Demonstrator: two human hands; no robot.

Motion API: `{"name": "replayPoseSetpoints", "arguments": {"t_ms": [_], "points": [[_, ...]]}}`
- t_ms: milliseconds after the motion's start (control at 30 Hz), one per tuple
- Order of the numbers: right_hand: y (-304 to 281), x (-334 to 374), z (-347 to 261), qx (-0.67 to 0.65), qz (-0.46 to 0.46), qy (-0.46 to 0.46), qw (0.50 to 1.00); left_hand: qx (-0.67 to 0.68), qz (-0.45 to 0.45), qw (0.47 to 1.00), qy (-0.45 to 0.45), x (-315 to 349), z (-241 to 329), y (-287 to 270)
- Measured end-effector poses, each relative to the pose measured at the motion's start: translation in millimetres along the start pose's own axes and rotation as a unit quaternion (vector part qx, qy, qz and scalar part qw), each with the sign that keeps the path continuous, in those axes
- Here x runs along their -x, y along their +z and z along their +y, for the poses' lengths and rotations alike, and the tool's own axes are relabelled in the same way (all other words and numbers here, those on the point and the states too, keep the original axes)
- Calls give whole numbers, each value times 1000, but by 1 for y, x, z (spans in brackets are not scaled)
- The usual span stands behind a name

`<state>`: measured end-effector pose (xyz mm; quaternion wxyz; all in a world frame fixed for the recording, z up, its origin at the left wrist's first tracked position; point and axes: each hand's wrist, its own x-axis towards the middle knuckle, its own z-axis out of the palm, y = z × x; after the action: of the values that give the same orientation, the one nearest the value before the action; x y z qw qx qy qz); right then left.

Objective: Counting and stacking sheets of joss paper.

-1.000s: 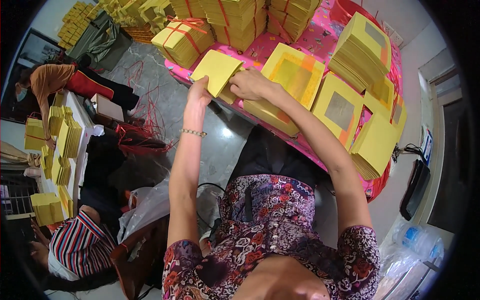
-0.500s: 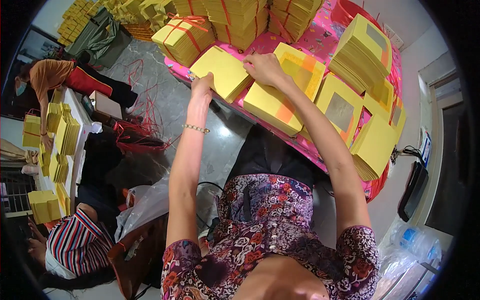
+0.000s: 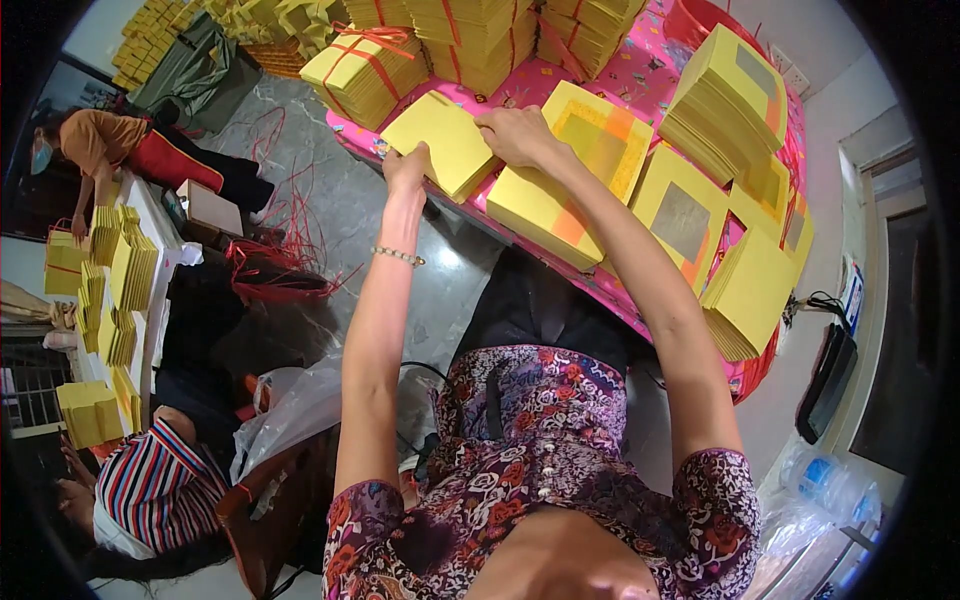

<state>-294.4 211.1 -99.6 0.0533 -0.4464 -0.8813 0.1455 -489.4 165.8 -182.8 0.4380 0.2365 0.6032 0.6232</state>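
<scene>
A squared stack of yellow paper sheets (image 3: 440,140) lies near the front left edge of the table with the pink patterned cover (image 3: 640,75). At its left side is my left hand (image 3: 407,168), fingers bent round the edge and thumb on the near corner. My right hand (image 3: 517,137) grips the opposite edge with curled fingers, their tips partly hidden. Just right of it sits a thicker yellow stack (image 3: 560,205) with an orange and gold printed top. A yellow bundle tied with red ribbon (image 3: 362,75) stands behind my left hand.
Tall tied yellow stacks (image 3: 470,45) fill the table's back. More printed stacks (image 3: 680,210) and a leaning yellow pile (image 3: 725,110) stand at the right, near a red basin (image 3: 690,20). Two people work at a white table (image 3: 150,290) on the left; red ribbons (image 3: 285,250) litter the floor.
Both hands keep hold of the stack's sides; my right hand has shifted slightly left. The person at the far left has moved an arm along the white table.
</scene>
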Motion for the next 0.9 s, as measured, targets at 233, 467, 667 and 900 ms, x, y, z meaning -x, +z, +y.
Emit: {"name": "replayPoseSetpoints", "arguments": {"t_ms": [233, 467, 667, 900], "points": [[9, 3, 3, -57, 63, -44, 995, 56, -2, 998, -8, 2, -2, 0], [8, 2, 4, -17, 45, -59, 997, 56, 16, 998, -1, 14, 6, 4], [-4, 5, -13, 49, -45, -17, 998, -217, 60, 964, 146, 6, 1, -4], [-1, 2, -8, 52, -64, 0, 997, -429, 122, 851, 275, 39, 15, 8]]}}
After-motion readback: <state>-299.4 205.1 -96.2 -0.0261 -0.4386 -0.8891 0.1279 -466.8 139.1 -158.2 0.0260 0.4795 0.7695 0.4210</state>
